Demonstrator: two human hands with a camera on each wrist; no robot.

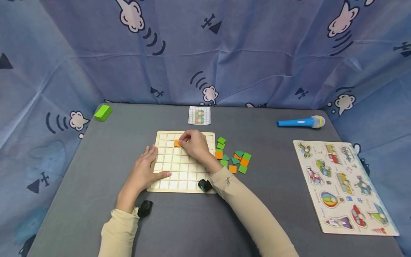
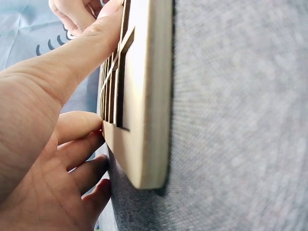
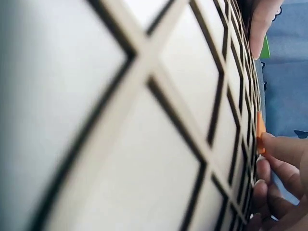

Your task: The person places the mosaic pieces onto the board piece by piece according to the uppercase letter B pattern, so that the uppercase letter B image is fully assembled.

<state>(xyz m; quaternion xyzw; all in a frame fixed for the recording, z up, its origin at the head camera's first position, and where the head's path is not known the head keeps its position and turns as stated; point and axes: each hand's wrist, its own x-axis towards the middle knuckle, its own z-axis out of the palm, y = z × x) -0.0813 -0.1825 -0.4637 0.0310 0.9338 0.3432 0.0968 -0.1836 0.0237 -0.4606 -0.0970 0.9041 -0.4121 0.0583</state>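
A pale wooden grid board [image 1: 174, 175] lies on the grey table. My right hand [image 1: 194, 143] pinches an orange square tile [image 1: 177, 143] over the upper part of the grid. In the right wrist view, thumb and fingertips meet at the near end of this orange tile [image 3: 260, 132], which sits at the grid's surface. My left hand [image 1: 144, 169] rests at the board's left side, its thumb lying over the grid and its other fingers spread along the edge. Seen from the left wrist, those fingers [image 2: 79, 144] touch the board's rim.
Right of the board lie loose tiles: green squares [image 1: 242, 169], orange squares [image 1: 232, 169] and dark green pieces [image 1: 235, 161]. A pattern card [image 1: 199, 115] lies behind the board. Farther out are a green block [image 1: 103, 112], a blue toy microphone [image 1: 297, 123] and a picture puzzle board [image 1: 345, 189].
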